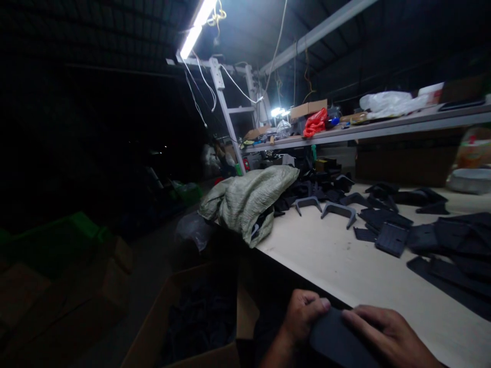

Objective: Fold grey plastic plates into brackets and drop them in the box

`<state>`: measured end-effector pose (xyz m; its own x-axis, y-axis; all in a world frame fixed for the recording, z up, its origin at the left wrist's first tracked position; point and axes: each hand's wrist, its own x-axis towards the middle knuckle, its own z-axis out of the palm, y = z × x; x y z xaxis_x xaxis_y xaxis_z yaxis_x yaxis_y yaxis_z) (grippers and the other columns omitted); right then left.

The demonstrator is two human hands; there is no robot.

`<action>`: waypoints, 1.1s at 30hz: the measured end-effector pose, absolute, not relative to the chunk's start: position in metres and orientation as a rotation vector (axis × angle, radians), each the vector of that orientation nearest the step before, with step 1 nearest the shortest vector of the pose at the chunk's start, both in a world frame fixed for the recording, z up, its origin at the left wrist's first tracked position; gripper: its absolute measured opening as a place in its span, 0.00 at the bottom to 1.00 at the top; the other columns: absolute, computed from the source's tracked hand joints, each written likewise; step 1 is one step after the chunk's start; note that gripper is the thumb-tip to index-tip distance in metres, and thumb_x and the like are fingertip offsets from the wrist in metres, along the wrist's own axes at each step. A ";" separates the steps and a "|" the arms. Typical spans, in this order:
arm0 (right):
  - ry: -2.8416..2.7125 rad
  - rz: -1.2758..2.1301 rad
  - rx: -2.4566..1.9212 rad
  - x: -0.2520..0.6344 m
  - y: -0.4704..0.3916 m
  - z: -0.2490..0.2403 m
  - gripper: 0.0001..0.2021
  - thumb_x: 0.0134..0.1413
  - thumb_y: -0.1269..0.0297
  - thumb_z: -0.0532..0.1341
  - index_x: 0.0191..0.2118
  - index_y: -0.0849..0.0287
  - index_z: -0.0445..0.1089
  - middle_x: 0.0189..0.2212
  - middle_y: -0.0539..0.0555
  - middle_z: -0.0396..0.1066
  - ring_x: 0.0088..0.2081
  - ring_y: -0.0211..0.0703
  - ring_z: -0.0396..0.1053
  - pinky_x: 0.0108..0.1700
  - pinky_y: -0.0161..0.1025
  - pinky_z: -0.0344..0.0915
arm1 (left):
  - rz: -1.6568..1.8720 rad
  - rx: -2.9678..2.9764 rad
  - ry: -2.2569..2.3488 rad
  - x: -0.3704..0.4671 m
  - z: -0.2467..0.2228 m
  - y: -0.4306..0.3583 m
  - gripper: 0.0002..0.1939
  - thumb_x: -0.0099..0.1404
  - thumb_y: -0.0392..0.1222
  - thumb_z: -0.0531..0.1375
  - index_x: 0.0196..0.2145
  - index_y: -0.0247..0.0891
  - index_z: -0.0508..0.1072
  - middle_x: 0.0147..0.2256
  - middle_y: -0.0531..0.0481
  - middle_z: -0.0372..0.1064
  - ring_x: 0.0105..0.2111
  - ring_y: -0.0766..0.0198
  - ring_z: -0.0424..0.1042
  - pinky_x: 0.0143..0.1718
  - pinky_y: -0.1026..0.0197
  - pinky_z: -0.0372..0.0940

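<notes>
A flat dark panel (337, 337) with a rounded corner is held between my two hands at the table's front edge. My left hand (305, 317) is closed on its left side, thumb on top. On the panel's right side lies my right hand (387, 332), its thumb and fingers pressed on it. The undersides of both hands' grips are hidden. Beyond them, two dark U-shaped brackets (339, 210) stand on the pale table (326, 255), and several dark flat parts (391, 237) lie in a heap at the right.
An open cardboard box (247, 312) holding dark parts stands below the table edge. A pale green woven sack (249, 197) lies over the table's left corner. A shelf (368, 130) carries a red bag (315, 122) and clear plastic. Green crates (61, 235) are at the left.
</notes>
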<state>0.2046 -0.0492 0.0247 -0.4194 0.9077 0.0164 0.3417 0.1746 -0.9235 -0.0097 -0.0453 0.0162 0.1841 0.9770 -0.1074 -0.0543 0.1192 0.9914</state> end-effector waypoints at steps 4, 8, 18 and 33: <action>-1.732 1.255 -1.182 0.209 -0.059 0.014 0.29 0.59 0.33 0.60 0.27 0.54 0.79 0.27 0.54 0.75 0.33 0.51 0.75 0.34 0.37 0.69 | 1.080 1.015 1.053 0.004 0.021 -0.059 0.34 0.43 0.71 0.70 0.15 0.41 0.58 0.17 0.58 0.47 0.19 0.71 0.45 0.25 0.59 0.40; -1.729 1.375 -1.088 0.217 -0.055 0.019 0.26 0.58 0.37 0.64 0.26 0.57 0.77 0.25 0.53 0.71 0.30 0.46 0.70 0.33 0.36 0.65 | 1.104 0.997 1.058 0.015 0.020 -0.075 0.33 0.44 0.71 0.69 0.16 0.41 0.59 0.18 0.57 0.48 0.21 0.70 0.45 0.27 0.58 0.42; -1.879 1.165 -1.100 0.226 -0.040 0.034 0.26 0.58 0.37 0.64 0.26 0.57 0.78 0.24 0.53 0.73 0.29 0.47 0.71 0.32 0.39 0.62 | 1.052 1.112 1.100 0.008 0.019 -0.093 0.32 0.45 0.70 0.70 0.18 0.38 0.65 0.18 0.57 0.52 0.20 0.70 0.47 0.27 0.59 0.42; -1.067 1.713 -0.799 0.210 -0.090 0.027 0.26 0.55 0.38 0.69 0.38 0.62 0.76 0.31 0.53 0.77 0.31 0.40 0.74 0.39 0.38 0.71 | 1.128 1.249 1.011 0.000 0.026 -0.109 0.21 0.63 0.56 0.70 0.39 0.34 0.81 0.37 0.47 0.78 0.36 0.60 0.74 0.41 0.62 0.65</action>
